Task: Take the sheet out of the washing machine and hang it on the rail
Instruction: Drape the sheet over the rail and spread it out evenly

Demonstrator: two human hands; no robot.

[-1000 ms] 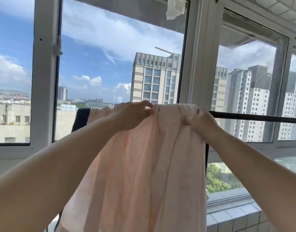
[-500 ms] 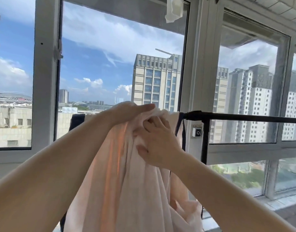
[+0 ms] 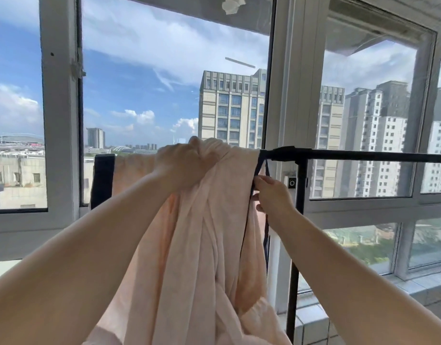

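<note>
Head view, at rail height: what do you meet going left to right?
Dark cloth → left hand gripping the bunched pink sheet → right hand pinching the sheet's dark edge → black rail.

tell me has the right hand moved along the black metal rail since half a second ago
Yes. The right hand has shifted rightward, off the front of the pale pink sheet to its right edge, close to the black metal rail's upright post.

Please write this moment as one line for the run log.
stage: hanging | sheet: bunched over rail | left hand: grips bunch on top | right hand: pinches sheet's dark edge below rail
</note>
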